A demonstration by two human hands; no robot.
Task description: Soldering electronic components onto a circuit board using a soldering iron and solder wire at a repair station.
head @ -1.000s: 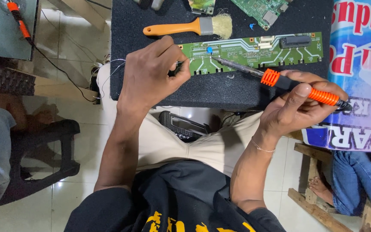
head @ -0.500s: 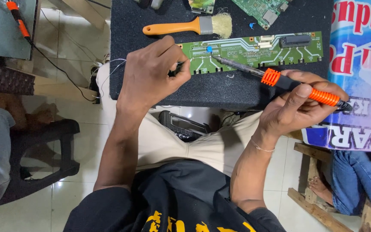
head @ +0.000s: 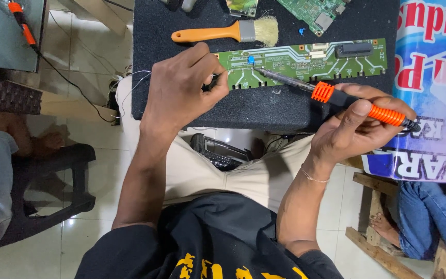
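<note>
Nothing has shifted since a moment ago. The right hand (head: 360, 129) stays clenched on the soldering iron (head: 336, 95), tip on the green board (head: 305, 63). The left hand (head: 184, 85) pinches thin wire (head: 140, 77) at the board's edge on the black surface (head: 264, 106); a brush (head: 228, 32) lies beyond.

Even, soft indoor light; faint shadows; sharp centre, edges perhaps slightly stretched; no glare.

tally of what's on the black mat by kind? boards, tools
Circuit boards: 3 - long green board, green board at the top edge, small board partly cut off.
Soldering irons: 1 - orange-handled iron in the right hand.
Brushes: 1 - orange-handled brush.
Total: 5
</note>
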